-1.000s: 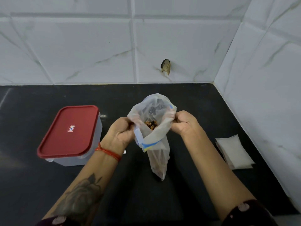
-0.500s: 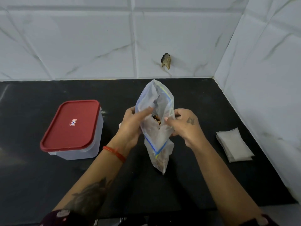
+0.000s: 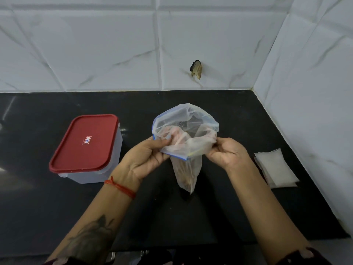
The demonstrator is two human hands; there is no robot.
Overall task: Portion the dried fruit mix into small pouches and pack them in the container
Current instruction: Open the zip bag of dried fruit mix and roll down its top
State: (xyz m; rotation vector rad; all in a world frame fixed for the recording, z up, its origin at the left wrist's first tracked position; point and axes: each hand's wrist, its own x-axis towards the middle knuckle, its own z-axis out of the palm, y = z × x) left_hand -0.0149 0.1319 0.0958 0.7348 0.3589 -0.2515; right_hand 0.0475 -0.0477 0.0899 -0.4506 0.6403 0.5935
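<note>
A clear zip bag [image 3: 186,142] with a blue seal strip stands in the middle of the black counter, with brown dried fruit mix in its lower part. Its top is folded outward and its mouth gapes wide. My left hand [image 3: 147,157] grips the left side of the folded rim, fingers inside the plastic. My right hand [image 3: 227,152] pinches the right side of the rim. A translucent container [image 3: 86,150] with a red lid on it sits to the left. A small stack of flat white pouches [image 3: 275,169] lies at the right.
The black counter [image 3: 38,217] ends at white marble-patterned tiled walls [image 3: 114,54] behind and on the right. A small dark chipped spot [image 3: 196,69] marks the back wall. The counter's front edge runs just below my forearms.
The bag's mouth, held narrow half a second ago, is now spread wide and its rim is folded down. Both hands have moved apart to opposite sides of the rim.
</note>
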